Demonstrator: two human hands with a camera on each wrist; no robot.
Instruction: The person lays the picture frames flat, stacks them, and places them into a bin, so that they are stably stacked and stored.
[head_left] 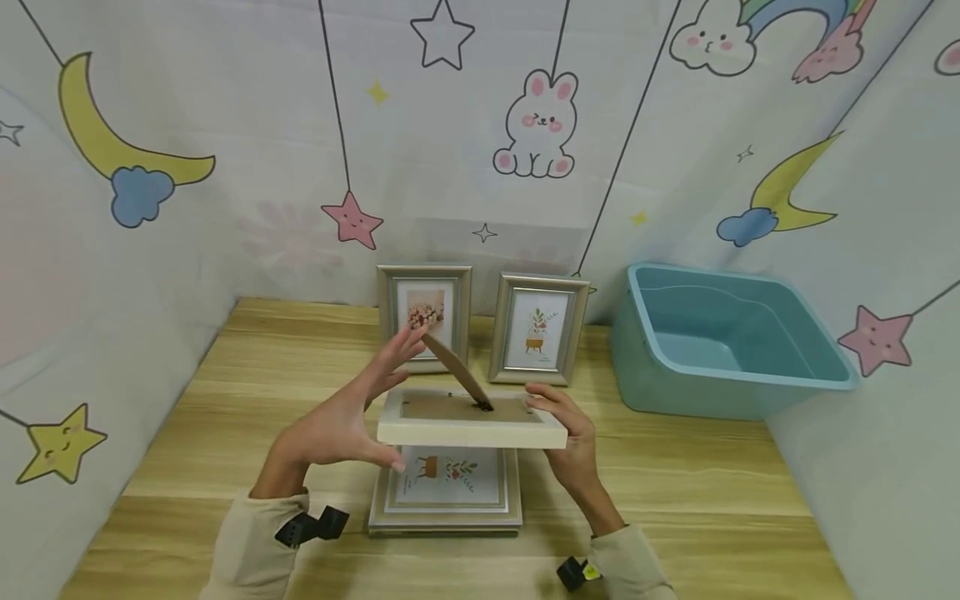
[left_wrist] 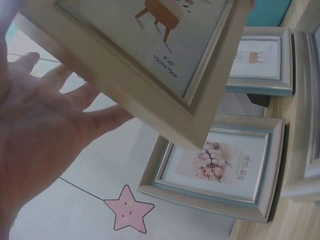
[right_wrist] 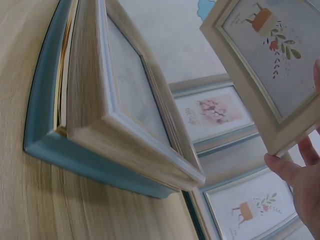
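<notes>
A picture frame (head_left: 471, 432) in a pale finish is held face down above a stack of frames, its brown stand leg (head_left: 459, 372) swung out from the back. My right hand (head_left: 570, 429) grips its right end, fingers over the backing and thumb at the front edge. Spread around the left end is my left hand (head_left: 341, 417), its fingertips right at the tip of the leg and its thumb low beside the frame. From below, the right wrist view shows the held frame's plant print (right_wrist: 275, 37).
Beneath lies the stack of picture frames (head_left: 453, 487) on the wooden table (head_left: 247, 400). Two frames stand behind: one with a flower photo (head_left: 386, 292), one with a plant print (head_left: 536, 329). A blue plastic bin (head_left: 652, 379) sits at the back right, near the cartoon-printed curtain (head_left: 480, 150).
</notes>
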